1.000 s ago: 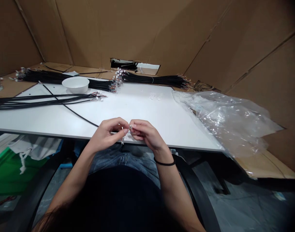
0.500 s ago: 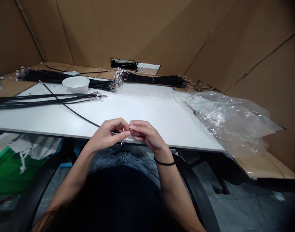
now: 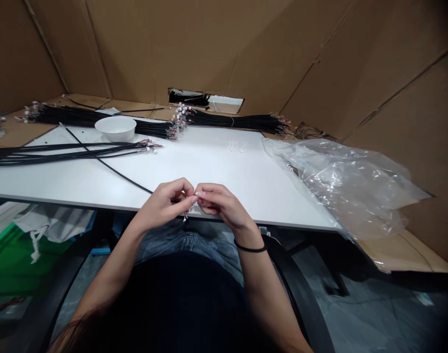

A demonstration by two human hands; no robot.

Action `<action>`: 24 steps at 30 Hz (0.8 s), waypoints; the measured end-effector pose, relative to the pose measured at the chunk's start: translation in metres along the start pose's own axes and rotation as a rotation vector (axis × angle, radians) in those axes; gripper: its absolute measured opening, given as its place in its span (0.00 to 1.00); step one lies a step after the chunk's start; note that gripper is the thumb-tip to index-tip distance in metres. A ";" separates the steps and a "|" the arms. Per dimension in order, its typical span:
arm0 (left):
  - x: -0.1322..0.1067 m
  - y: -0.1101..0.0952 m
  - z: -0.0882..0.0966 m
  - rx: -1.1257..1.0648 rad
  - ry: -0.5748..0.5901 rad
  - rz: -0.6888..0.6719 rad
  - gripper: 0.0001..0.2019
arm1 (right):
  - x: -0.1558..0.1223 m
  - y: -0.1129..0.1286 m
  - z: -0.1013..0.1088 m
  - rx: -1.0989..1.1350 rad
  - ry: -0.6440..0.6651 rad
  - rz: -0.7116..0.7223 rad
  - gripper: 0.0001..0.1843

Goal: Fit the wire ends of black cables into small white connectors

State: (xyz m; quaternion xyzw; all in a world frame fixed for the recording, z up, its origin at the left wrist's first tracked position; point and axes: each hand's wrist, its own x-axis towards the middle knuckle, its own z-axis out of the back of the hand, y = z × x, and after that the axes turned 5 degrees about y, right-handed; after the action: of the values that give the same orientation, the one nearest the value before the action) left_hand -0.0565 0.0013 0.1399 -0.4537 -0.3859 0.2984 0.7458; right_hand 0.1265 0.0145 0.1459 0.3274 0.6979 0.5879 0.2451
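Observation:
My left hand (image 3: 163,203) and my right hand (image 3: 216,201) meet over the front edge of the white table (image 3: 209,166), their fingertips almost touching. A thin black cable (image 3: 124,178) runs across the table into my left hand, which pinches it. Between the fingertips of both hands sits a tiny pale connector (image 3: 195,195), partly hidden by my fingers. My right hand's thumb and fingers close on it. A short bare wire end (image 3: 186,216) pokes down below the hands. A black band circles my right wrist (image 3: 249,248).
Bundles of black cables with white connectors (image 3: 99,117) lie along the table's far edge, and more (image 3: 69,153) lie at left. A white bowl (image 3: 115,129) stands at the back. Small clear pieces (image 3: 236,145) lie mid-table. A crumpled plastic bag (image 3: 341,189) covers the right side.
My hands have drawn slightly closer together, with the fingertips now nearly meeting around the connector. The view has shifted very slightly.

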 end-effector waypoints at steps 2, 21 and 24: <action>0.000 0.000 0.000 -0.010 0.004 0.016 0.09 | 0.000 -0.001 0.000 0.003 -0.003 0.006 0.15; 0.000 -0.001 0.002 -0.057 -0.018 -0.023 0.06 | 0.000 0.000 0.000 0.023 -0.001 0.008 0.14; 0.001 -0.001 0.001 -0.082 -0.039 -0.009 0.06 | 0.001 0.000 0.000 0.024 0.001 0.015 0.14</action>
State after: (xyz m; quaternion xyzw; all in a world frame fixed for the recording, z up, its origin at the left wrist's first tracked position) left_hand -0.0564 0.0017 0.1413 -0.4761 -0.4142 0.2878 0.7203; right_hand 0.1258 0.0148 0.1460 0.3350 0.7027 0.5815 0.2363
